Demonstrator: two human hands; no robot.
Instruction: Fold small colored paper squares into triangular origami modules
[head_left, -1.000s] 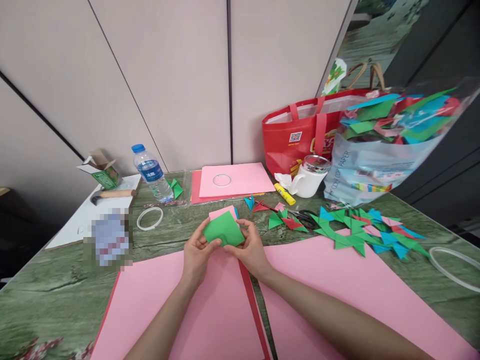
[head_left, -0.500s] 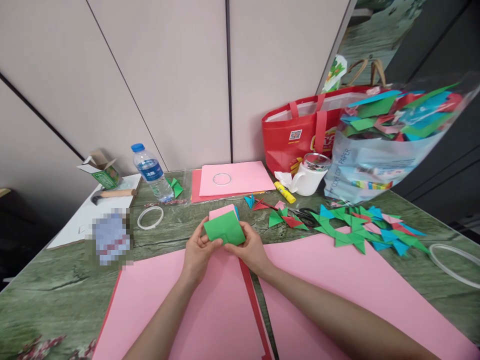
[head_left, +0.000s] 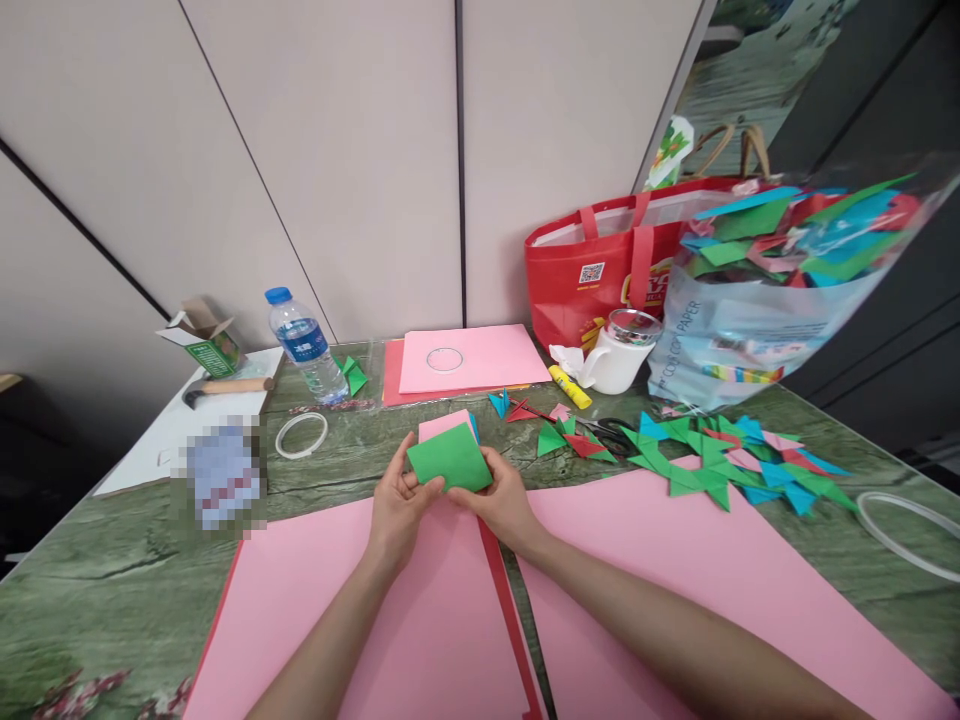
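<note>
Both of my hands hold a folded green paper square (head_left: pixel 450 462) just above the table's middle. My left hand (head_left: pixel 396 510) pinches its left edge with thumb and fingers. My right hand (head_left: pixel 504 500) grips its right side, thumb on top. A small stack of pink and blue paper squares (head_left: pixel 444 424) lies right behind the green piece. Large pink sheets (head_left: pixel 420 610) lie under my wrists, with a red sheet edge (head_left: pixel 502 590) between them.
Folded green, blue, red and pink pieces (head_left: pixel 720 460) are heaped at the right. Behind stand a water bottle (head_left: pixel 304 345), a white mug (head_left: pixel 619 355), a yellow glue stick (head_left: pixel 568 387), a red bag (head_left: pixel 607 265) and a plastic bag of folded papers (head_left: pixel 780 290). Tape rings (head_left: pixel 300 435) lie about.
The green paper went from a loose, raised shape to a flatter fold held between both hands; my fingers closed in along its edges. Hands stay in the same spot.
</note>
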